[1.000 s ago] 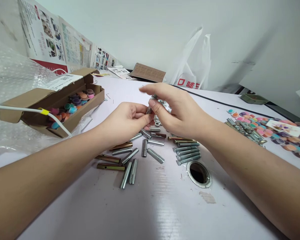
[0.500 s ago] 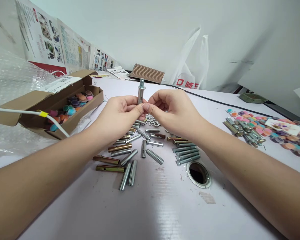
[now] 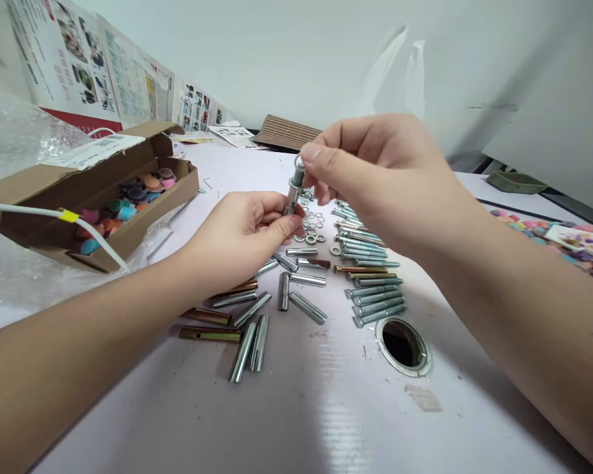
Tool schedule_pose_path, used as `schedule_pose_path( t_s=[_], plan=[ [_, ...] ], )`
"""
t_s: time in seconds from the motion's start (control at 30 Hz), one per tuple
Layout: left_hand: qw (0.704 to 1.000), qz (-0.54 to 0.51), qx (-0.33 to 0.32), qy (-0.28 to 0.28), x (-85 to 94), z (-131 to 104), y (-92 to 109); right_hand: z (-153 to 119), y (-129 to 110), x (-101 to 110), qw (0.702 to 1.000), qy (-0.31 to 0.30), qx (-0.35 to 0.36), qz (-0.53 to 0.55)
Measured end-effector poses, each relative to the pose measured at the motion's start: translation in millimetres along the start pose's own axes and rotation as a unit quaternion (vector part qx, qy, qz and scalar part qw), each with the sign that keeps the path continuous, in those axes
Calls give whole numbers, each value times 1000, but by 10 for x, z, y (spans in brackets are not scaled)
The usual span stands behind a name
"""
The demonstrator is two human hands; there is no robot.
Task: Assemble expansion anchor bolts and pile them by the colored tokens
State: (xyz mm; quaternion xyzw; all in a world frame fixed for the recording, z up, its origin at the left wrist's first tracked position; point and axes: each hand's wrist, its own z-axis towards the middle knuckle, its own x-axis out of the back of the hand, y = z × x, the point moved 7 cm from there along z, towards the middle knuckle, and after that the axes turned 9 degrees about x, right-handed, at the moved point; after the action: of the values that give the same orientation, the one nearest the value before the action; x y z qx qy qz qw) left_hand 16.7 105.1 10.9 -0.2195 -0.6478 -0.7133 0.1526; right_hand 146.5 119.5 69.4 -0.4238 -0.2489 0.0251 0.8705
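My left hand [image 3: 250, 227] grips the lower end of an upright metal bolt with a sleeve [image 3: 293, 191] above the table. My right hand [image 3: 375, 174] is raised over the bolt's top, thumb and forefinger pinching a small washer [image 3: 299, 160] at its tip. Below the hands lie several loose metal sleeves [image 3: 257, 309], some silver, some brass-coloured. A row of bolts [image 3: 370, 289] lies to the right of them, and a small heap of washers [image 3: 312, 224] sits behind.
An open cardboard box [image 3: 99, 197] of coloured caps stands at the left with a white cable [image 3: 39, 214] over it and bubble wrap behind. A round cable hole [image 3: 404, 345] is in the table. Coloured caps [image 3: 568, 243] lie at the far right. A plastic bag [image 3: 395, 72] leans against the wall.
My right hand has risen from beside the bolt to its top, holding a washer there. The left hand still holds the bolt, slightly lower. The camera has moved closer.
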Motion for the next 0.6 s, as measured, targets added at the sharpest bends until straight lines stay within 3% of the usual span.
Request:
schedule_pose_path(
  t_s=[0.37, 0.5, 0.6],
  plan=[
    [986, 140, -43, 76, 78, -65, 52, -4, 134, 7, 999, -28, -27, 0],
    [983, 159, -46, 75, 76, -45, 38, -14, 127, 10, 999, -26, -3, 22],
    [984, 154, -53, 74, 81, -52, 55, -6, 170, -6, 997, -27, -24, 63]
  ],
)
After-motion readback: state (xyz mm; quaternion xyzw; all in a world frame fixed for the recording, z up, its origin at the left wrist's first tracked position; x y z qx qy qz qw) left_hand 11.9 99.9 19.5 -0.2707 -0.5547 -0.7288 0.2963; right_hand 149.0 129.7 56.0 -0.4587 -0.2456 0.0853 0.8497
